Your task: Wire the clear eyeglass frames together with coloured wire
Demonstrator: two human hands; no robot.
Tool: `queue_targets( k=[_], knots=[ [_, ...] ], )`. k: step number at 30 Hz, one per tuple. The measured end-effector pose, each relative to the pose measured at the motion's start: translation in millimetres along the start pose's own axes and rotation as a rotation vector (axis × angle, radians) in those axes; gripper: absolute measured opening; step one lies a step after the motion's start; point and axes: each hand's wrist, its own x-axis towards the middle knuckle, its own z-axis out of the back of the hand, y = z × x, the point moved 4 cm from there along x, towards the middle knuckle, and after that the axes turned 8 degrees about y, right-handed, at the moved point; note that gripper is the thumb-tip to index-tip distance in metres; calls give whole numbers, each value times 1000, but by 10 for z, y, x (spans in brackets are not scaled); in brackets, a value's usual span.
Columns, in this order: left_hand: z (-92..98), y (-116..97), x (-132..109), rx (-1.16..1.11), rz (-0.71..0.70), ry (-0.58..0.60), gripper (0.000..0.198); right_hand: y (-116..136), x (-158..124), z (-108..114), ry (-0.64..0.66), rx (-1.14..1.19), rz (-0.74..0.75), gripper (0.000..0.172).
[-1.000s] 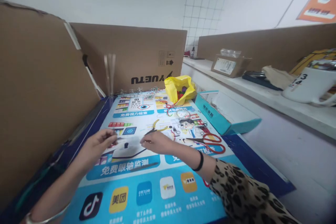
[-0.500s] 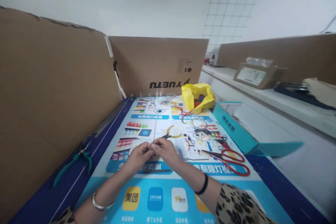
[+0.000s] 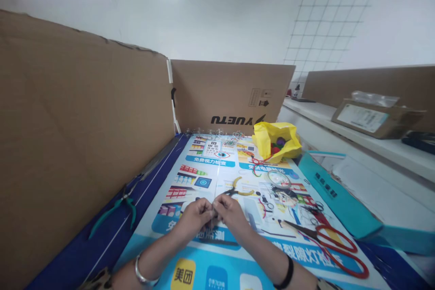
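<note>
Left hand (image 3: pixel 196 219) and right hand (image 3: pixel 232 211), grips narrow, pinch a thin, straight strand (image 3: pixel 217 178) near yellow-handled pliers (image 3: pixel 234 190).

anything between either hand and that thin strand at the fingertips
Nothing visible: the left hand and right hand meet where the thin strand rises. The yellow-handled pliers lie beyond, not between.

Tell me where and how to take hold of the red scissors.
Grip the red scissors by their loops, bringing the right hand in from the near right. They lie flat, loops toward that side and blades pointing left and away, so this should keep fingers off the edges.
</note>
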Motion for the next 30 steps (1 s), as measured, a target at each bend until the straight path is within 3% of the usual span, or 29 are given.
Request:
queue_targets(
  k=[4, 9, 14, 17, 25, 30],
  knots=[
    [3, 5, -2, 5, -33, -7, 18, 20, -24, -23, -8, -5, -19, 20],
    [61, -92, -29, 289, -118, -117, 7, 73, -23, 37, -29, -27, 40, 20],
    [70, -189, -70, 515, -201, -192, 7, 424, 51, 464, -300, -11, 204, 28],
    [66, -180, -76, 616, -222, -201, 10, 651, 103, 699, -374, -20, 295, 36],
    [63, -166, -77, 671, -260, -191, 11, 677, 185, 903, -419, 63, 323, 46],
    [57, -178, -74, 689, -251, -174, 11, 711, 167, 939, -395, 101, 315, 38]
  ],
)
